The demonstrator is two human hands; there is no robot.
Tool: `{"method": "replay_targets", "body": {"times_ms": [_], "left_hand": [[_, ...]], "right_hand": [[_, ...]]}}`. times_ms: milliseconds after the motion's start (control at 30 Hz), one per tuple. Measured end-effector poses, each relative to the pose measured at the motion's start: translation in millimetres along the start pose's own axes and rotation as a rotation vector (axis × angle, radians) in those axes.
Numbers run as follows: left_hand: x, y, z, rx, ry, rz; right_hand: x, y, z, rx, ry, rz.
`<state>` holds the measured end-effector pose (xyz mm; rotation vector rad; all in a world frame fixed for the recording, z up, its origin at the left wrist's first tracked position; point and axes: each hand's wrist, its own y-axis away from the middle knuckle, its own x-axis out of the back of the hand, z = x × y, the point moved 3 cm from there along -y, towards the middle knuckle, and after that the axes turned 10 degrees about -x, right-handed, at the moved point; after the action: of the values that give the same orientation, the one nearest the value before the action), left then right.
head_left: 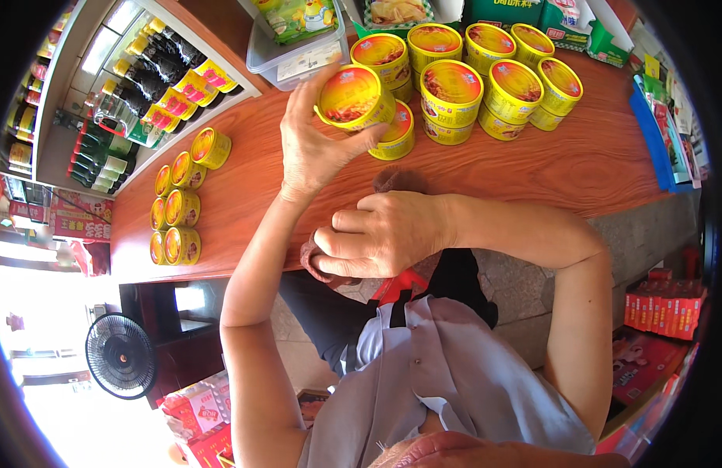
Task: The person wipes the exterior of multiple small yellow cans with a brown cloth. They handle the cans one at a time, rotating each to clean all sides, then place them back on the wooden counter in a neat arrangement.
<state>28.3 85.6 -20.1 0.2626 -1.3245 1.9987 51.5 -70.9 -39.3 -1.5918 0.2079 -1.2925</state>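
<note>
Here — yellow can (353, 97) in left hand (314, 148)

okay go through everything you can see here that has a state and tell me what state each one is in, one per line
Left hand: raised, gripping a round yellow tin can, held tilted off the counter.
Right hand: closed on a brownish-red cloth, pressed to the reddish wooden counter.
Cluster of yellow tins at the back: lids sealed, upright, stacked in two layers.
Yellow tins at the left end: sealed, grouped together.
Black floor fan: blades not discernible, cannot tell if running.
</note>
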Motion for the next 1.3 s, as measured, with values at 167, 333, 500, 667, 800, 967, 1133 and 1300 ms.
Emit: {"method": "replay_targets", "body": {"times_ms": [167,333,500,667,800,967,1133,1300], "left_hand": [[-10.4,-2.0,1.1,-0.104,-0.121,-0.161],[-14.0,-9.8,4.2,-0.08,-0.158,-0.246],[5.8,-0.7,-9.9,0.1,0.042,-0.163],[101.6,24.2,-115.7,0.147,-0.939,0.22],[151.7,65.7,-164.1,0.461,-1.253,0.044],[150.2,71.9,-150.2,0.388,-0.996,-0.038],[115.6,57.7,-89.8,0.042,-0.65,0.216],[77.5,20.7,-21.7,-0.535,-0.464,0.273]], "right_hand": [[1.7,-1.1,0.3,-0.011,0.003,0.049],[5.0,-2.7,0.8,-0.019,0.025,0.01],[2.6,-0.6,7.2,-0.014,0.023,0.005],[5.3,-1.4,7.2,-0.012,-0.023,-0.029],[3.2,-3.2,6.6,-0.001,-0.036,-0.071],[8.1,-3.8,12.7,-0.014,0.009,-0.078],[26.2,-7.0,30.1,-0.128,0.081,0.078],[48.1,-14.4,40.8,-0.216,0.267,0.25]]}}
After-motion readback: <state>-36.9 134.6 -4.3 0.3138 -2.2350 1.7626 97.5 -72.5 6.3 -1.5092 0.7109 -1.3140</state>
